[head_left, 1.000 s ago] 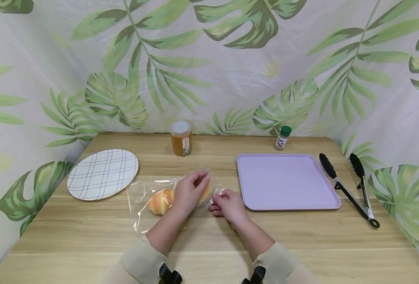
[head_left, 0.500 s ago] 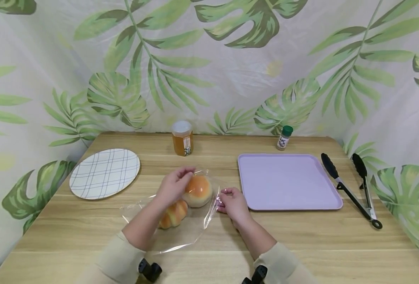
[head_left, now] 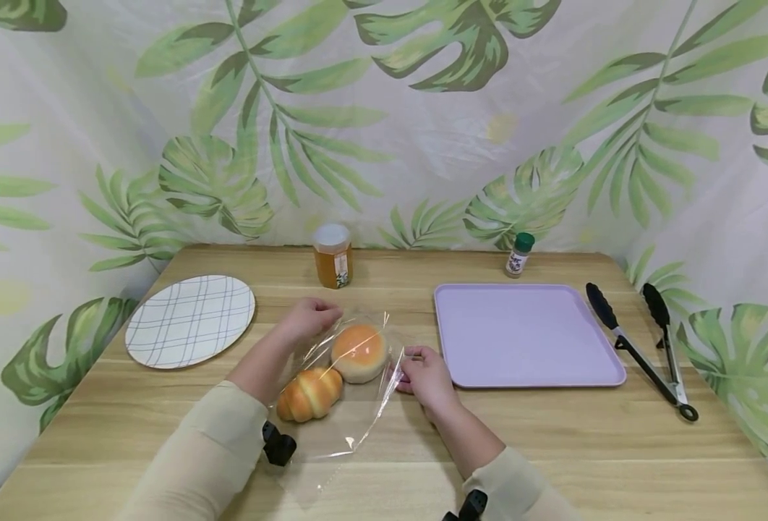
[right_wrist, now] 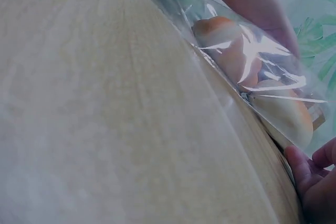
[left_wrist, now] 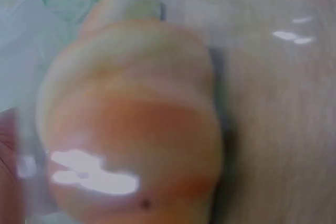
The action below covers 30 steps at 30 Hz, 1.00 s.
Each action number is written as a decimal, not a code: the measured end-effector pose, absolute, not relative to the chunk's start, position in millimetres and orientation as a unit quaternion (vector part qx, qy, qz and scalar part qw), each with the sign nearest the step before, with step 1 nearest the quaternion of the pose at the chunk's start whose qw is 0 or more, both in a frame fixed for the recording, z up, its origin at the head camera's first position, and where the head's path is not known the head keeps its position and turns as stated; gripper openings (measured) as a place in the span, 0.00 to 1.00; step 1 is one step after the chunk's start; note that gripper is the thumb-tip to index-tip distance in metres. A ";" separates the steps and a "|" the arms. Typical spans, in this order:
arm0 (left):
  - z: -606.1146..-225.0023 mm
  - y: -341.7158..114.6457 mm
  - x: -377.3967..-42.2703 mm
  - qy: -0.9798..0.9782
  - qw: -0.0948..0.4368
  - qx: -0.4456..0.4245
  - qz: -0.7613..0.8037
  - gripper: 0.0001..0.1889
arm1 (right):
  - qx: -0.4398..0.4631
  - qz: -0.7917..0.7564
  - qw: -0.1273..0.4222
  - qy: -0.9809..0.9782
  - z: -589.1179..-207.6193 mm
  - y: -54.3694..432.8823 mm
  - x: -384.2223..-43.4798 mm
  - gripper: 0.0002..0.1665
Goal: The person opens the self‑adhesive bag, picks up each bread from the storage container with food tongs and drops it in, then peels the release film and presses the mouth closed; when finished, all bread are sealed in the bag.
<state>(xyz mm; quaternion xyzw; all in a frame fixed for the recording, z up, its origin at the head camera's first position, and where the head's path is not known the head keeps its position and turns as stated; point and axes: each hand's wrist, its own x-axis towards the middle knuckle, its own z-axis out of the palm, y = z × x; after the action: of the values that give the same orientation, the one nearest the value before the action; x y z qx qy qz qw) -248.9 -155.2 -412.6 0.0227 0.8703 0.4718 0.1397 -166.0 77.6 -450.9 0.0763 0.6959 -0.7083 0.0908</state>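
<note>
A clear plastic bag (head_left: 332,440) lies on the table between both hands, with a round bun (head_left: 359,351) and a croissant-shaped bread (head_left: 309,395) inside it. My left hand (head_left: 309,317) pinches the bag's far left edge, above the breads, fingers bent. At the bag's right side, my right hand (head_left: 426,373) pinches the edge between thumb and fingers. The left wrist view is filled by the croissant (left_wrist: 131,135), blurred under shiny film. In the right wrist view, the right hand (right_wrist: 315,179) grips the bag's corner beside the bun (right_wrist: 286,111).
A lilac tray (head_left: 527,336) lies to the right, with black-tipped tongs (head_left: 644,362) beyond it. Left is a checked oval plate (head_left: 190,322). A honey-coloured jar (head_left: 333,260) and a green-capped shaker (head_left: 518,257) stand at the back of the wooden table (head_left: 384,477).
My left hand has moved left from over the bun, uncovering it. The bag has turned, its left end swinging nearer the body, and the breads have shifted. My right hand has barely moved.
</note>
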 end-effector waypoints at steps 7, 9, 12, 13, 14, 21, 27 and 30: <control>-418.8 -150.0 -249.5 0.864 0.152 0.008 0.481 0.23 | 0.066 -0.717 0.095 0.688 -450.5 76.7 -165.4 0.20; -418.3 -148.9 -248.9 0.861 0.152 0.014 0.486 0.23 | 0.069 -0.717 0.095 0.687 -449.7 76.6 -165.1 0.20; -417.6 -147.4 -248.3 0.857 0.152 0.022 0.491 0.23 | 0.071 -0.715 0.094 0.689 -449.0 76.8 -164.5 0.20; -417.8 -147.0 -248.5 0.858 0.149 0.021 0.491 0.22 | 0.072 -0.714 0.094 0.690 -449.0 76.9 -164.4 0.20; -417.9 -146.8 -248.4 0.859 0.147 0.021 0.490 0.22 | 0.073 -0.714 0.094 0.690 -448.8 77.0 -164.2 0.20; -419.9 -147.4 -249.1 0.881 0.120 0.020 0.458 0.18 | 0.075 -0.710 0.094 0.693 -449.4 77.2 -165.2 0.20; -423.8 -146.5 -250.3 0.904 0.091 0.040 0.416 0.13 | 0.075 -0.707 0.096 0.697 -452.6 77.1 -166.3 0.19; -422.7 -144.8 -248.7 0.908 0.085 0.037 0.408 0.12 | 0.074 -0.707 0.095 0.697 -452.1 76.9 -166.1 0.19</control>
<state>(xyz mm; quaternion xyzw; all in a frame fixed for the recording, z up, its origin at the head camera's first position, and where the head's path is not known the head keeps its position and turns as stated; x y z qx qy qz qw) -248.7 -144.8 -422.7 0.0369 0.9084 0.4077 0.0851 -166.1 76.9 -452.1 0.0744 0.6974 -0.7065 0.0947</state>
